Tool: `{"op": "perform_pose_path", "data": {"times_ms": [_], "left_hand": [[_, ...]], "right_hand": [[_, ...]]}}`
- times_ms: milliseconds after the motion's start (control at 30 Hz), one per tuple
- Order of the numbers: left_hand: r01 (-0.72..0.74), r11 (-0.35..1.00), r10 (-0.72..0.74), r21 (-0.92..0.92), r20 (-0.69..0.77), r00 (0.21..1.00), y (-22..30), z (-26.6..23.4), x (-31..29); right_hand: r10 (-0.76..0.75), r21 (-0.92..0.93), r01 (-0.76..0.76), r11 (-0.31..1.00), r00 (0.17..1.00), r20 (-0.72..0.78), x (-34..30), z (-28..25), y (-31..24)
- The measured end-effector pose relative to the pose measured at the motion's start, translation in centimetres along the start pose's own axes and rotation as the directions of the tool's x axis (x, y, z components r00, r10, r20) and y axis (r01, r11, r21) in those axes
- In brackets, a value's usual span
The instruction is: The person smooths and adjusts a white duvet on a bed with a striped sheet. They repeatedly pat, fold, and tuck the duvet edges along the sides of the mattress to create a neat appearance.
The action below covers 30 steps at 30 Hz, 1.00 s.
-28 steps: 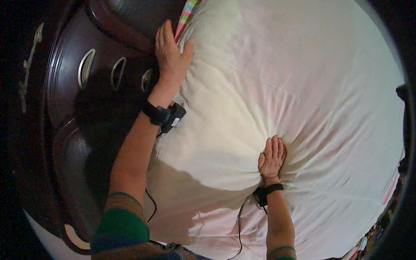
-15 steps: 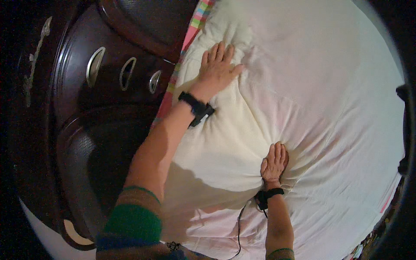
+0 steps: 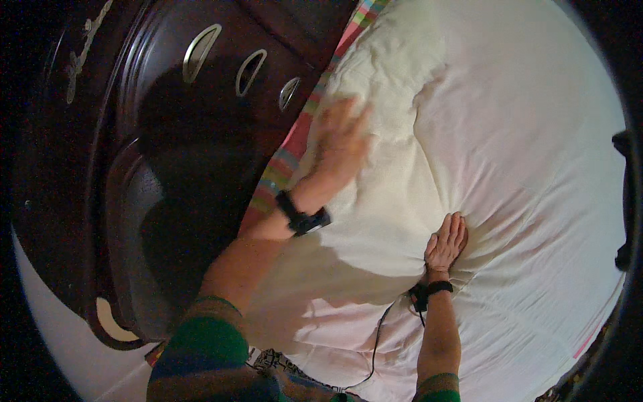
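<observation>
A cream padded cloth (image 3: 395, 174) lies over a bed, with a thin whitish-pink sheet (image 3: 529, 114) spreading to its right. My left hand (image 3: 340, 147) is over the cloth's left part, blurred by motion, its fingers stretched out and holding nothing. Whether it touches the fabric I cannot tell. Lower and to the right, my right hand (image 3: 445, 248) presses flat on the fabric, fingers extended and the wrist bent. Creases fan out from under it. Black straps with small dark devices circle both wrists.
A dark brown glossy headboard (image 3: 167, 134) with silvery crescent insets borders the bed on the left. Striped colourful fabric (image 3: 284, 164) shows between headboard and cream cloth. From my right wrist a black cable (image 3: 376, 348) runs down over the sheet.
My left hand has lifted or slid off its flat spot and moved down toward me. My right hand remains pressed on the fabric. The view has shifted, moving the headboard up and right.
</observation>
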<state>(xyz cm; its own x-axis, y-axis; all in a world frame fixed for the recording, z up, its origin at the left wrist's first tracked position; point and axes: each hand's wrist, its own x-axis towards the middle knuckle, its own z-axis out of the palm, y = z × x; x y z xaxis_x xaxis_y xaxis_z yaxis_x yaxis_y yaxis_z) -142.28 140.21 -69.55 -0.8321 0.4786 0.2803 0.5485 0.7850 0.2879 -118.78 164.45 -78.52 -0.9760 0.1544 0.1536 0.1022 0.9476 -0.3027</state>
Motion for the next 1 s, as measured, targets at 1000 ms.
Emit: {"op": "perform_pose_path", "data": {"times_ms": [1000], "left_hand": [[0.864, 0.501, -0.478, 0.056, 0.850, 0.222, -2.7, -13.3, -19.7]], "right_hand": [[-0.099, 0.020, 0.101, 0.995, 0.991, -0.091, -0.6, 0.6, 2.0]]}}
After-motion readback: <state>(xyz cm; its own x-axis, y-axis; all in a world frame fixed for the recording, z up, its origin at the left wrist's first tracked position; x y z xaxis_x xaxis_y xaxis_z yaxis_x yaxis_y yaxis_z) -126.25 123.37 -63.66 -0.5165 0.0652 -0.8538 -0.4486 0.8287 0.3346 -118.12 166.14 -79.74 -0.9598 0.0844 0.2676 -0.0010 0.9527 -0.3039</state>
